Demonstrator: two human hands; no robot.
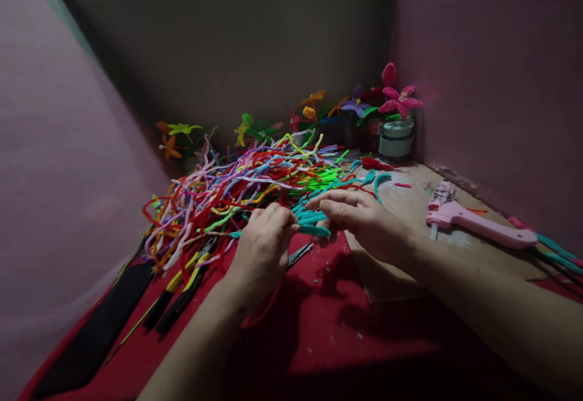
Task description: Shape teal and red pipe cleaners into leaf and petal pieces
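Note:
My left hand point(268, 237) is closed, thumb and fingers pinching a teal pipe cleaner point(314, 230) that is bent into a narrow shape. Its far end points right, toward my right hand point(348, 209). That hand has its upper fingers stretched out and apart, close to the teal piece; its lower fingertips are partly hidden behind it, and I see no clear grip. More teal pipe cleaners lie just behind both hands. Below my left hand, scissors point(299, 255) rest on the red cloth point(319, 328), their handles mostly covered by my hand and forearm.
A tangled heap of coloured pipe cleaners point(218, 188) fills the back left. Yellow-black pliers point(182, 288) and a black flat strip point(100, 334) lie at left. At right, a pink glue gun point(483, 222) rests on a brown board point(410, 206). Pipe-cleaner flowers point(401, 102) stand behind.

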